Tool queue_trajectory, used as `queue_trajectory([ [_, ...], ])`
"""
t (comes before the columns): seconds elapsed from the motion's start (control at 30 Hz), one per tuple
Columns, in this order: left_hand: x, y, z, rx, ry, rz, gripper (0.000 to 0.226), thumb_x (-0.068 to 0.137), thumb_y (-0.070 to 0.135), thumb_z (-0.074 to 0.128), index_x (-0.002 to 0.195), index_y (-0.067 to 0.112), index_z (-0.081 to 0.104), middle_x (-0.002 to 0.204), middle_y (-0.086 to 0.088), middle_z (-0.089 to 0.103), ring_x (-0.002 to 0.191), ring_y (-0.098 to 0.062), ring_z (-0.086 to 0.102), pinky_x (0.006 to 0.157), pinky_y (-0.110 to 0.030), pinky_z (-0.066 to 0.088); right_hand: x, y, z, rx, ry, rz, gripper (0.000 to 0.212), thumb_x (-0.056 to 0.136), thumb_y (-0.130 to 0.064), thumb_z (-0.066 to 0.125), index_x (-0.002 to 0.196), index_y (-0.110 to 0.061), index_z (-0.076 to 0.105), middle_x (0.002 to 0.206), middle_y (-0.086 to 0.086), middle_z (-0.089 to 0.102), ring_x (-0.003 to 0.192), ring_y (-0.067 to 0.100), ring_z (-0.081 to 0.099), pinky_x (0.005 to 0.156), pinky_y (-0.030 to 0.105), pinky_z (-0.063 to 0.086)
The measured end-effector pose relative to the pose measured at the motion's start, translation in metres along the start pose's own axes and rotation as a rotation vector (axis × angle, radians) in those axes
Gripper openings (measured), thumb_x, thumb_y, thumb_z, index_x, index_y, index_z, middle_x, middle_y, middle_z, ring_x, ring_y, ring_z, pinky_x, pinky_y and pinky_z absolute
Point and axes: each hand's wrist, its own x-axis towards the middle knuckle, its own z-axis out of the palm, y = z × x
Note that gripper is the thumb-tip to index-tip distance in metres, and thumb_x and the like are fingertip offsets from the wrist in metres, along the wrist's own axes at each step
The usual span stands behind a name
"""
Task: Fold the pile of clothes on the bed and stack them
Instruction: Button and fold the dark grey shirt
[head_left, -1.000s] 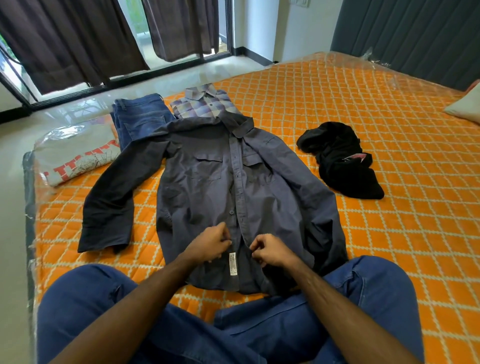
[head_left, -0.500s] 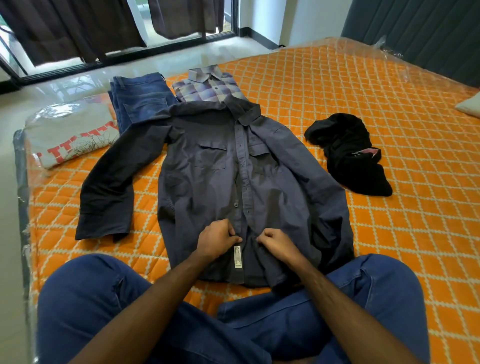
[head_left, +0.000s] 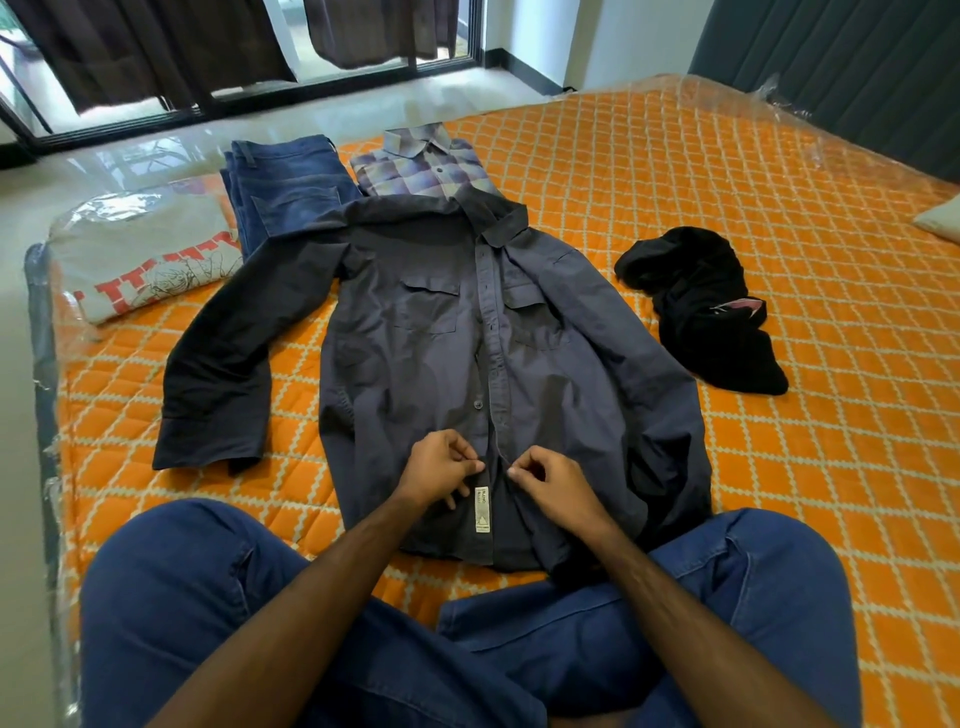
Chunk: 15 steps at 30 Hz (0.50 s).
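Orange quilting with a cream diamond pattern covered the bed (head_left: 779, 218), which was wrapped in clear plastic. A person in blue jeans sat cross-legged at the near edge, knees spread wide. Spread flat in front of them, front side up, lay a dark grey-blue button-up shirt (head_left: 415, 332) with two chest pockets, its collar pointing to the far side and its hem touching the person's legs. One sleeve stretched out to the left across the quilt; the other was bunched along the shirt's right side.

Both hands worked low on the shirt's front opening, just above a pale label (head_left: 482, 510) sewn inside the hem. The left hand (head_left: 439, 470) had its fingers curled and pinched the left edge of the placket. The right hand (head_left: 551, 480), just beside it, pinched the right edge in the same curled way.

At the far left lay a folded grey T-shirt (head_left: 140, 260) with a red print. Next to it sat folded blue jeans (head_left: 283, 182), then a folded plaid shirt (head_left: 426, 166), both partly overlapped by the spread shirt's shoulders. To the right, well apart, a black garment (head_left: 701, 312) lay crumpled and unfolded. Dark curtains (head_left: 156, 47) hung at a glass door beyond the bed.
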Motion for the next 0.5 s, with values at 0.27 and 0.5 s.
queue_trajectory([
  [0.27, 0.002, -0.005, -0.001, -0.214, -0.056, -0.078, 0.005, 0.094, 0.001, 0.068, 0.099, 0.002, 0.067, 0.088, -0.014, 0.067, 0.056, -0.014, 0.066, 0.049, -0.037, 0.059, 0.007, -0.007, 0.000, 0.055, -0.074, 0.172, 0.008, 0.088, -0.018, 0.074, 0.082, -0.015, 0.071, 0.076, -0.005, 0.069, 0.070, 0.003, 0.061, 0.062, 0.013, 0.044],
  [0.5, -0.002, -0.003, 0.001, -0.344, -0.078, -0.120, 0.010, 0.094, -0.003, 0.066, 0.102, -0.005, 0.061, 0.080, -0.014, 0.066, 0.057, -0.016, 0.067, 0.051, -0.037, 0.061, 0.010, -0.023, 0.016, 0.214, 0.068, 0.291, 0.010, 0.088, -0.023, 0.074, 0.083, -0.014, 0.075, 0.079, -0.004, 0.073, 0.075, 0.007, 0.066, 0.062, 0.021, 0.048],
])
